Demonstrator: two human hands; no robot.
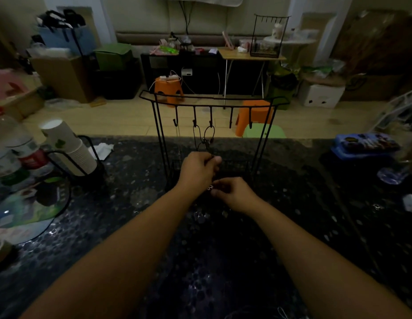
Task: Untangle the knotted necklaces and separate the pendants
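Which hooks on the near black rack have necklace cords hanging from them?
The second hook and third hook from the left of the rack carry dark cords; the fourth and fifth look bare.

Dark thin necklaces (203,137) looped over two middle hooks, hanging tangled together; small silvery pendant (210,187) lower, near the tabletop.
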